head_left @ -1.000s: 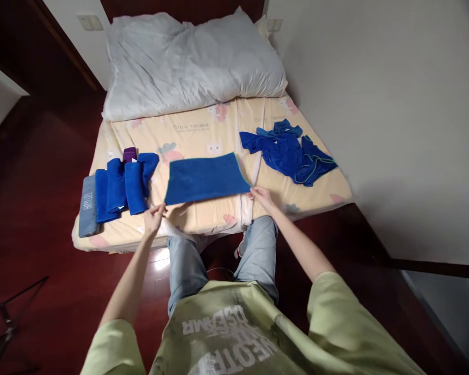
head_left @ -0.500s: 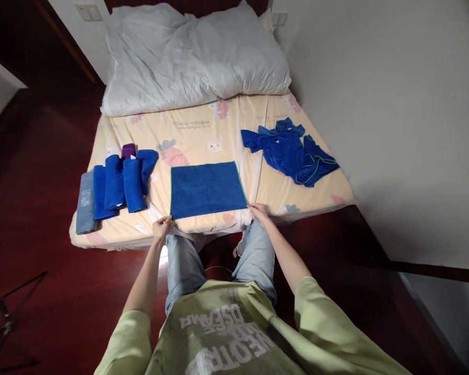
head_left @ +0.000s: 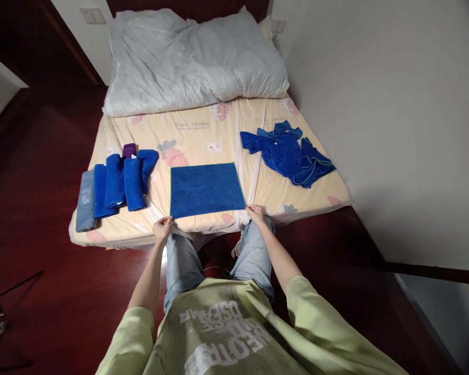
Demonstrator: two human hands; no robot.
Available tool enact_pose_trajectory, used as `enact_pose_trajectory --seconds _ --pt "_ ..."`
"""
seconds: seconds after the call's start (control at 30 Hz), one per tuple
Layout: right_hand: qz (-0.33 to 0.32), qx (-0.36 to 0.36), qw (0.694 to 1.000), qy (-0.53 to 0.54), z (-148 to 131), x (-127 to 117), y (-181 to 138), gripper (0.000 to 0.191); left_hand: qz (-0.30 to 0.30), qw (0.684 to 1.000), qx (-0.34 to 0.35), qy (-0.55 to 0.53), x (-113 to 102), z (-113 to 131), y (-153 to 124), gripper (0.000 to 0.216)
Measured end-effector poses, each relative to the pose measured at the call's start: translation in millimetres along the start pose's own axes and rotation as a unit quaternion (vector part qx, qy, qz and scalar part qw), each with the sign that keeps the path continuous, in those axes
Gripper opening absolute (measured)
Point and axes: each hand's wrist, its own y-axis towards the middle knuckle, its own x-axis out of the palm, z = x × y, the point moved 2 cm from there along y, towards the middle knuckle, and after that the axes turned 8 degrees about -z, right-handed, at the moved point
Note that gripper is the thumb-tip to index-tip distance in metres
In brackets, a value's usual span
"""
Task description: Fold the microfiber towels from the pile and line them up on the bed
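A blue towel [head_left: 207, 188] with thin green edging lies flat and spread out near the front of the bed. My left hand [head_left: 163, 229] pinches its near left corner. At the near right corner, my right hand [head_left: 255, 213] is closed on the same towel. To the left sit several rolled or folded towels: a grey-blue one [head_left: 86, 202] with lettering, blue ones [head_left: 114, 182] and a purple one [head_left: 129, 151]. A crumpled heap of blue towels [head_left: 285, 153], some with green edging, lies to the right.
The bed [head_left: 195, 140] has a yellow patterned sheet, with a large white pillow or quilt [head_left: 197, 60] across its head. A wall [head_left: 375, 130] rises on the right. Part of a thin black stand [head_left: 2, 317] shows on the dark red floor at lower left.
The view has shifted slightly. Both hands keep hold of the towel's near corners, and the towel and the other piles look unchanged.
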Motion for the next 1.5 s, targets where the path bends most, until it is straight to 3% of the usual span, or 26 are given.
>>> enact_pose_trajectory --seconds 0.1,0.17,0.27,0.33,0.47,0.57,0.8,0.97,1.1,1.5 --pt "0.042 0.015 0.999 -0.029 -5 2 -11 0.036 0.042 0.986 0.112 0.118 4 9 -12 0.036" --pt "0.068 -0.024 0.994 -0.085 -17 10 -25 0.043 0.040 0.948 0.239 0.206 17 24 -27 0.041" --pt "0.033 -0.163 0.958 -0.235 -50 43 -48 0.050 -0.056 0.877 0.377 0.293 56 48 -53 0.050" --pt "-0.032 -0.240 0.918 -0.314 -70 74 -58 0.053 -0.110 0.843 0.409 0.332 84 59 -69 0.055" --pt "-0.125 -0.288 0.870 -0.379 -83 121 -63 0.055 -0.142 0.838 0.370 0.375 116 57 -86 0.060" --pt "-0.156 -0.263 0.866 -0.395 -71 129 -59 0.057 -0.145 0.846 0.332 0.390 118 44 -86 0.061" --pt "-0.151 -0.263 0.866 -0.397 -46 107 -62 0.059 -0.111 0.855 0.303 0.405 105 29 -81 0.063" --pt "-0.070 -0.176 0.901 -0.390 -22 81 -58 0.060 -0.030 0.887 0.275 0.369 72 8 -77 0.069" --pt "-0.062 -0.164 0.905 -0.388 -8 70 -55 0.061 -0.041 0.887 0.290 0.356 53 -8 -74 0.069" --pt "-0.108 -0.156 0.893 -0.408 -8 62 -49 0.060 -0.041 0.879 0.301 0.368 49 -8 -69 0.068"
